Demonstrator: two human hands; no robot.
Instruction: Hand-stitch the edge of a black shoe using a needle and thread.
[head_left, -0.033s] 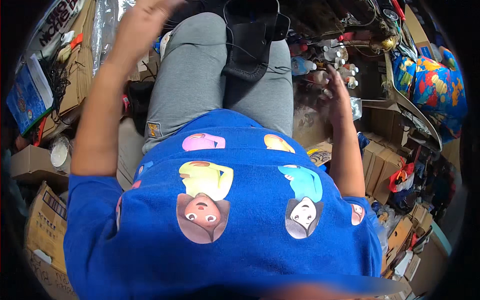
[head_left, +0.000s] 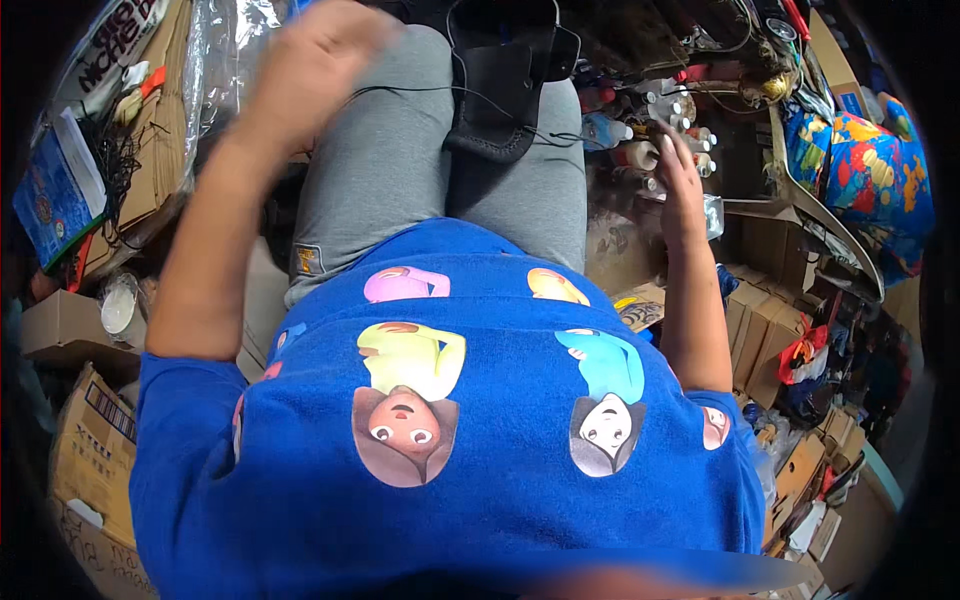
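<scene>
Across my thighs lies a black leather piece (head_left: pixel 490 105), curved, with stitching along its lower edge. A thin black thread (head_left: pixel 420 89) runs from it to my left hand (head_left: pixel 325 60), which is blurred and closed on it above my left thigh. More of the thread leaves the stitched edge to the right and is lost against the dark background. My right hand (head_left: pixel 680 175) is raised beside my right thigh, next to several bottles, its fingers pressed together. What it holds, if anything, is too small to make out.
Bottles with white caps (head_left: pixel 690 130) stand at the right beyond my knee. Cardboard boxes (head_left: pixel 755 325) and a colourful patterned bag (head_left: pixel 865 165) lie farther right. To the left are a blue package (head_left: pixel 60 190), tangled black cables (head_left: pixel 122 165), clear plastic wrap (head_left: pixel 222 60) and cardboard.
My left hand has moved slightly right and nearer, over my left thigh, and the thread toward it shows more plainly. My right hand has shifted slightly nearer. The leather piece stays in place.
</scene>
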